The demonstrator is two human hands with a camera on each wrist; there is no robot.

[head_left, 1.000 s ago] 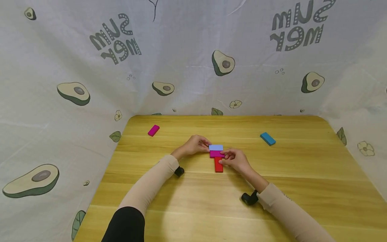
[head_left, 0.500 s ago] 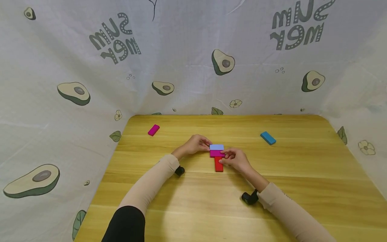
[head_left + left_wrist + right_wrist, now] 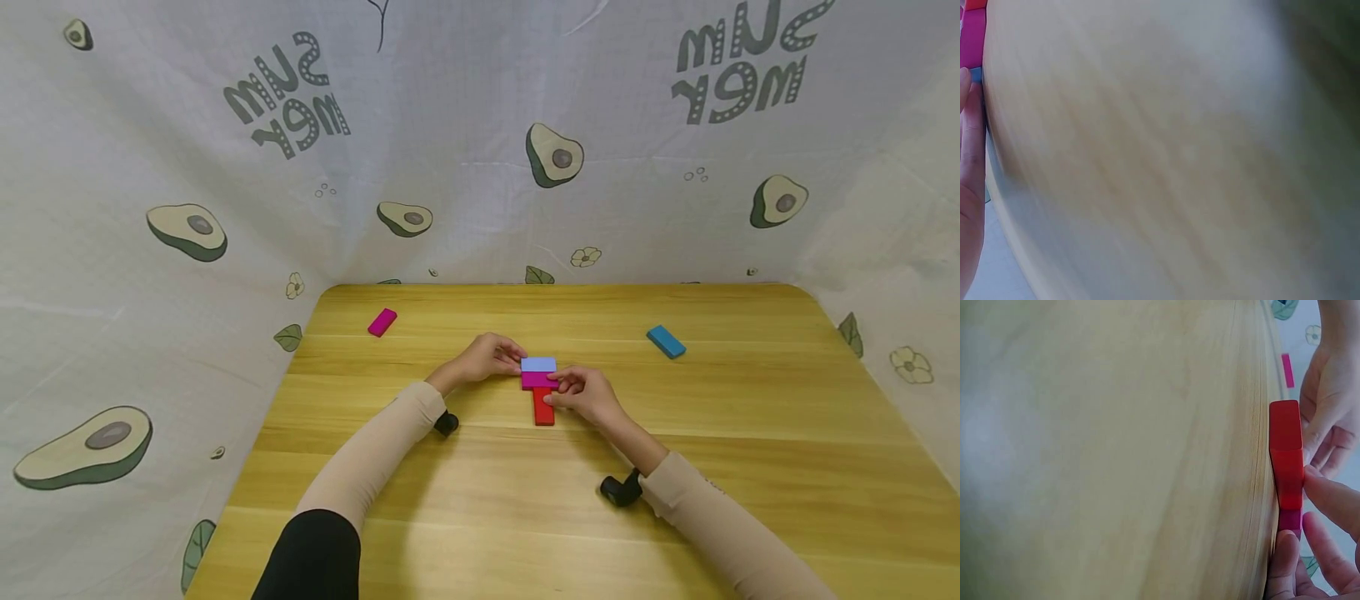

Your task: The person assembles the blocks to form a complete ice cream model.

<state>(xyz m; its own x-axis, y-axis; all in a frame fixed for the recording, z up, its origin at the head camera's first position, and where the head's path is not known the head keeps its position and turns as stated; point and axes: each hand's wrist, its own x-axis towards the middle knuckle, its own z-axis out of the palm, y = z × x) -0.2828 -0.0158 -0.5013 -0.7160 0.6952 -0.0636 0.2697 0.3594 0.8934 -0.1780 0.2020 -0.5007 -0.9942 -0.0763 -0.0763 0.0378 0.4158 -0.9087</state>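
Note:
Three flat rectangular blocks lie against one another mid-table in the head view. A light blue block [image 3: 538, 364] is at the back, a magenta block [image 3: 536, 380] lies along its front side, and a red block [image 3: 543, 407] points toward me. My left hand [image 3: 486, 358] touches the light blue block's left end with extended fingers, its fingertips [image 3: 965, 81] at the frame edge in the left wrist view. With my right hand [image 3: 587, 393] I touch the red block with the thumb and the magenta block's top with the index finger; another finger [image 3: 1285, 556] meets the magenta block's end.
A second magenta block [image 3: 382, 322] lies at the back left of the wooden table [image 3: 480, 517]. Toward the back right is a blue block [image 3: 666, 342]. A white cloth [image 3: 465, 167] printed with avocados hangs behind and at the sides.

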